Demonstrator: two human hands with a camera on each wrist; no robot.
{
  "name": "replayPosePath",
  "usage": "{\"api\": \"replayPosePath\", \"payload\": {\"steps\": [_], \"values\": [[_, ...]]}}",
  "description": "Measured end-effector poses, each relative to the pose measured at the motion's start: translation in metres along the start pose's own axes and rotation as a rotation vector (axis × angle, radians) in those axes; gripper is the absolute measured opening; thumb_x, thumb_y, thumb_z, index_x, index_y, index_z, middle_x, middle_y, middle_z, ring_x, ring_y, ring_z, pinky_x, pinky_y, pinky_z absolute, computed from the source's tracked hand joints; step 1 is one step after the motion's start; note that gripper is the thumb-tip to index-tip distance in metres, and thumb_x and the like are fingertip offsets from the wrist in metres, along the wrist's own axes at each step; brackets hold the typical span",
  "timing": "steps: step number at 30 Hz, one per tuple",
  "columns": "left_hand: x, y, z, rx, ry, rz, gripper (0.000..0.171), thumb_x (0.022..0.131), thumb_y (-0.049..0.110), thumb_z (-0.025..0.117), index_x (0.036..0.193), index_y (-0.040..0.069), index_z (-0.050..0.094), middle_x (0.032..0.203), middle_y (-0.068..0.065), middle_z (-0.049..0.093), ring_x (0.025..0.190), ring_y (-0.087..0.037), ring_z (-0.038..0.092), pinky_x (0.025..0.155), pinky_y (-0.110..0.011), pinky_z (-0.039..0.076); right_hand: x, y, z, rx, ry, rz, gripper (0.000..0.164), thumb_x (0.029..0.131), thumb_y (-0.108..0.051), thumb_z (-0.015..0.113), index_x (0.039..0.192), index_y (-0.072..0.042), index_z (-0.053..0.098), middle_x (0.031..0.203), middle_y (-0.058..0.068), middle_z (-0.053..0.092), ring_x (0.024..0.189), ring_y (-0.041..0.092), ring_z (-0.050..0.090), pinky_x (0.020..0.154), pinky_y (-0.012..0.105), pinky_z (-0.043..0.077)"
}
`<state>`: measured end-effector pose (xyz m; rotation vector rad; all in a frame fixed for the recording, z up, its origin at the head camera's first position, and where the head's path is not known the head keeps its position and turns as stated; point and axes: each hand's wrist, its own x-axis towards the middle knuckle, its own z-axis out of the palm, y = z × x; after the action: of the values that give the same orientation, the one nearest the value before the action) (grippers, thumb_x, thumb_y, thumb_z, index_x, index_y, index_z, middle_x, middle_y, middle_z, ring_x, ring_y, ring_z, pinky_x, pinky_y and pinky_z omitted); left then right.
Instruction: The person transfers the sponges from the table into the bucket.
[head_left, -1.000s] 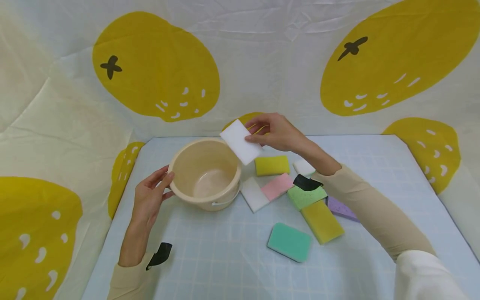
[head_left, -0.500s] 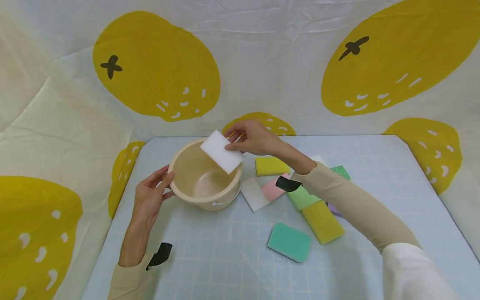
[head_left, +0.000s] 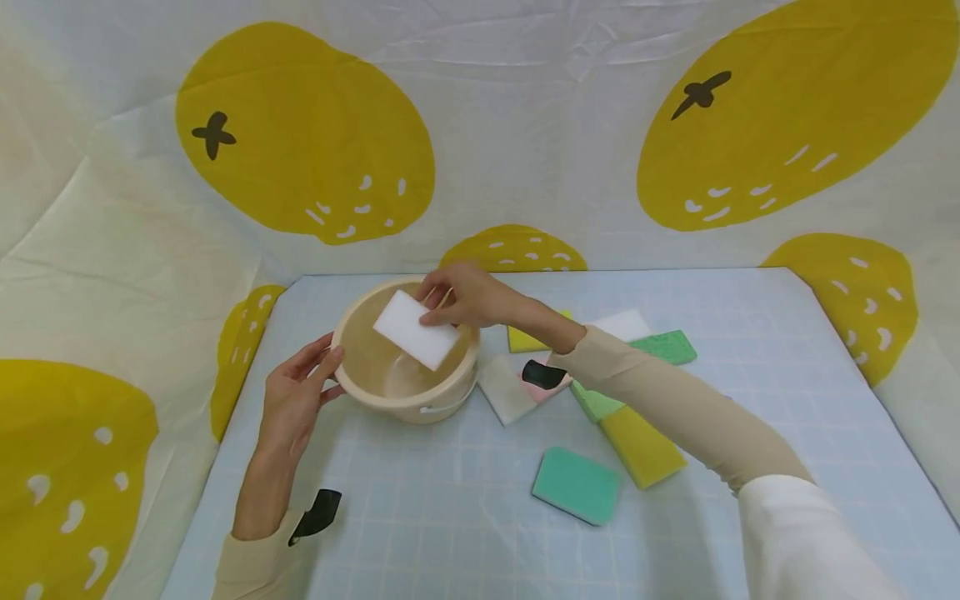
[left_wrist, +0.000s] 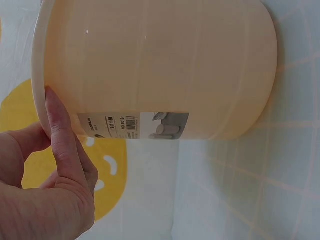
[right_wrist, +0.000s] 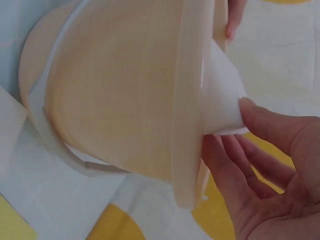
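Observation:
A beige bucket [head_left: 420, 407] stands upright at the left of the table, its thin handle hanging down on the right side. My left hand [head_left: 294, 400] pinches the bucket's left rim, thumb on top and fingers beneath; the left wrist view shows a printed label [left_wrist: 150, 125] on the wall near it. With thumb and fingers my right hand [head_left: 472, 296] pinches a white sponge [head_left: 415, 329] by its right edge. That sponge is tilted over the bucket's mouth, and in the right wrist view part of it [right_wrist: 225, 95] is hidden behind the rim.
Right of the bucket lie a white sponge [head_left: 504, 392], a yellow one [head_left: 525, 340], a light green one [head_left: 596, 404] and a darker yellow one [head_left: 641, 446]. A teal sponge [head_left: 576, 486] lies nearer the front. My right sleeve covers part of the group.
My right hand has carried the white sponge left and down, from beside the bucket's right rim to over its opening. The left hand has kept its hold on the rim.

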<state>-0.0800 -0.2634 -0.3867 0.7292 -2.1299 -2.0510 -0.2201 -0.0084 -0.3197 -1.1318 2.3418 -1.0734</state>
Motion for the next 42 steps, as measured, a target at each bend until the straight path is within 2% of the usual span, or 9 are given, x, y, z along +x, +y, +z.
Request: {"api": "replayPosePath", "payload": {"steps": [10, 15, 21, 27, 32, 38, 42], "values": [[0.001, 0.001, 0.0, 0.008, 0.004, -0.027, 0.061, 0.09, 0.04, 0.078, 0.143, 0.015, 0.062, 0.123, 0.0, 0.063, 0.088, -0.012, 0.064, 0.077, -0.023, 0.06, 0.012, 0.001, 0.024, -0.018, -0.104, -0.007, 0.027, 0.092, -0.012, 0.079, 0.114, 0.0, 0.07, 0.102, 0.011, 0.072, 0.093, 0.021, 0.068, 0.084, 0.022, 0.054], [0.0, 0.002, -0.001, 0.01, -0.005, -0.03, 0.061, 0.091, 0.039, 0.078, 0.144, 0.015, 0.061, 0.121, 0.0, 0.064, 0.087, -0.011, 0.064, 0.077, -0.023, 0.06, 0.02, 0.003, 0.036, -0.038, -0.149, -0.007, 0.025, 0.091, -0.005, 0.078, 0.112, 0.004, 0.068, 0.105, 0.015, 0.07, 0.099, 0.023, 0.066, 0.086, 0.021, 0.053], [0.0, 0.003, -0.001, -0.011, -0.01, -0.038, 0.058, 0.092, 0.036, 0.078, 0.143, 0.014, 0.061, 0.119, 0.0, 0.065, 0.086, -0.011, 0.064, 0.077, -0.024, 0.061, 0.026, 0.004, 0.046, -0.171, -0.203, -0.026, 0.024, 0.09, -0.005, 0.078, 0.11, 0.005, 0.068, 0.103, 0.015, 0.071, 0.101, 0.024, 0.068, 0.088, 0.019, 0.051], [0.0, 0.003, 0.0, -0.003, -0.003, -0.046, 0.058, 0.092, 0.037, 0.077, 0.143, 0.015, 0.062, 0.121, -0.001, 0.065, 0.087, -0.012, 0.063, 0.078, -0.023, 0.06, 0.032, 0.006, 0.059, -0.19, -0.299, 0.061, 0.026, 0.092, -0.005, 0.076, 0.115, 0.003, 0.065, 0.112, 0.016, 0.067, 0.104, 0.022, 0.06, 0.09, 0.022, 0.047], [0.0, 0.002, 0.0, -0.026, -0.011, -0.039, 0.058, 0.092, 0.034, 0.078, 0.143, 0.013, 0.061, 0.12, -0.002, 0.065, 0.084, -0.011, 0.064, 0.077, -0.024, 0.061, 0.037, 0.005, 0.067, -0.261, -0.36, 0.088, 0.026, 0.092, -0.007, 0.077, 0.114, 0.001, 0.067, 0.113, 0.011, 0.065, 0.099, 0.02, 0.058, 0.085, 0.024, 0.048], [0.0, 0.002, -0.001, -0.014, -0.009, -0.046, 0.06, 0.09, 0.038, 0.079, 0.143, 0.015, 0.062, 0.124, -0.004, 0.065, 0.086, -0.012, 0.063, 0.077, -0.024, 0.061, 0.038, 0.004, 0.07, -0.245, -0.38, 0.176, 0.027, 0.091, -0.004, 0.076, 0.116, 0.001, 0.065, 0.096, 0.005, 0.057, 0.081, 0.016, 0.05, 0.066, 0.02, 0.041], [0.0, 0.003, 0.0, -0.002, -0.013, -0.04, 0.061, 0.09, 0.039, 0.078, 0.143, 0.015, 0.061, 0.122, -0.002, 0.065, 0.087, -0.012, 0.064, 0.078, -0.024, 0.06, 0.04, 0.004, 0.072, -0.269, -0.41, 0.231, 0.027, 0.092, -0.004, 0.076, 0.116, -0.001, 0.064, 0.09, 0.003, 0.052, 0.074, 0.015, 0.047, 0.06, 0.02, 0.04]]}}
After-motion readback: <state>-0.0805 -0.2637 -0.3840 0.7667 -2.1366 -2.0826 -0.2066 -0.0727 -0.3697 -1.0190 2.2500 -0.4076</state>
